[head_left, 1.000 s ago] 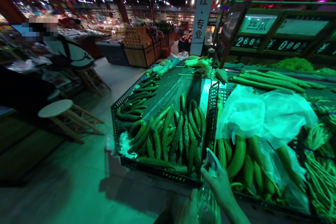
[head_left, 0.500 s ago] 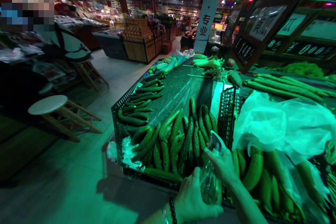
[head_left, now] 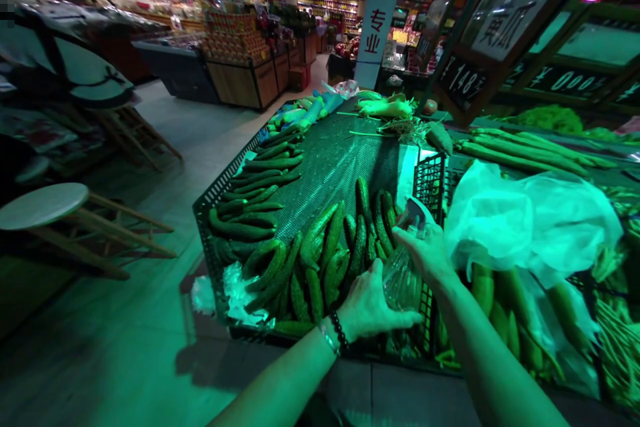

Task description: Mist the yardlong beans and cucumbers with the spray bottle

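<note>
Item 1: my left hand (head_left: 367, 307), beaded bracelet (head_left: 340, 332) at the wrist, fingers curled closed around the lower body of a clear plastic spray bottle (head_left: 401, 273). The bottle sits just above the front rim of the crates, between my two hands.

Item 2: my right hand (head_left: 425, 250), closed over the upper part of the same bottle, at the trigger head (head_left: 417, 212). I cannot tell whether a finger rests on the trigger itself.

Item 3: black plastic crate (head_left: 213, 193), directly beyond the bottle, holding a heap of bumpy dark cucumbers (head_left: 330, 253) at its near end. Smoother slim cucumbers (head_left: 260, 190) lie in rows along its left side. Bare mesh liner (head_left: 335, 167) shows in the middle and far part.

Item 4: neighbouring crate to the right, its black lattice wall (head_left: 429, 180) touching the first crate. It holds thick pale-green gourds (head_left: 505, 313), partly covered by crumpled clear plastic sheeting (head_left: 530, 213).

Item 5: bundles of long beans (head_left: 617, 340), far right edge.

Item 6: long ridged gourds (head_left: 525, 150) laid side by side, beyond the sheeting.

Item 7: price board (head_left: 493, 33) on a tilted frame above the display, digits partly legible.

Item 8: round wooden stool (head_left: 43, 205) on the aisle floor, left.

Item 9: white hanging banner (head_left: 380, 13) with red characters, further back; stocked shelves behind it, blurred.
</note>
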{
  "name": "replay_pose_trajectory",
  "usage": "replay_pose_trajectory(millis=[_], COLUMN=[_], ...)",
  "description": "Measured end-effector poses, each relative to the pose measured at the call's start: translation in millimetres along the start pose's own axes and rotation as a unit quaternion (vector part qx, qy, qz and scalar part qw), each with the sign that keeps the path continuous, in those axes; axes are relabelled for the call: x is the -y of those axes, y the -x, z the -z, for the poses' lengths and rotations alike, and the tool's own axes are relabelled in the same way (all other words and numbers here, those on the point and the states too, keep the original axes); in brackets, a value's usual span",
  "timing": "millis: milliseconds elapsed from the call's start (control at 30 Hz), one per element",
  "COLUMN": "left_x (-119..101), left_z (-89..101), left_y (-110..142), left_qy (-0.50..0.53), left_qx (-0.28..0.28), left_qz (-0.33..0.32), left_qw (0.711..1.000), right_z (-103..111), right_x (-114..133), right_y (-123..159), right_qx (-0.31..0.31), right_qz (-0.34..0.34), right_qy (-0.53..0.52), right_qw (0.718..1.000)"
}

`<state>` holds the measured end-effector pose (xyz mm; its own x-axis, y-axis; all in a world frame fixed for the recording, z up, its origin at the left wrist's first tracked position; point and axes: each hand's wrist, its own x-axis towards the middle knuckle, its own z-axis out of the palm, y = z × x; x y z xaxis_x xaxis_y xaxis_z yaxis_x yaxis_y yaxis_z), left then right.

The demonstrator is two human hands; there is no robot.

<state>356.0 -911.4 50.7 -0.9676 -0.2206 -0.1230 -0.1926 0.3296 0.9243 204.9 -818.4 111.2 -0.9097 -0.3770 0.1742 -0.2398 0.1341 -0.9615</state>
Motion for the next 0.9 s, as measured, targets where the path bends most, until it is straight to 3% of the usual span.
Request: replay_pose_trajectory(millis=[200, 367, 533, 900], left_x=[6.3, 4.1, 6.3, 49.8], left_z=[-11.3, -36.8, -62.8, -109.7], left_y=[23.2, 63.0, 106.6, 199.6], left_qy=[0.008, 0.021, 0.013, 0.059], left_qx=[0.014, 0.019, 0.028, 0.109], left_qz=[-0.010, 0.029, 0.059, 0.110], left_qw=[1.000, 0.999, 0.998, 0.986], right_z=[4.3, 16.9, 28.0, 42.7], right_x=[-0.4, -3.2, -25.3, -67.3], right_y=[31.5, 69.3, 121.4, 238.3], right_qx=[-0.012, 0.039, 0.013, -0.019], right_qz=[-0.004, -0.003, -0.055, -0.104], right_qy=[-0.019, -0.005, -0.061, -0.085], right_qw=[1.000, 0.999, 0.997, 0.991])
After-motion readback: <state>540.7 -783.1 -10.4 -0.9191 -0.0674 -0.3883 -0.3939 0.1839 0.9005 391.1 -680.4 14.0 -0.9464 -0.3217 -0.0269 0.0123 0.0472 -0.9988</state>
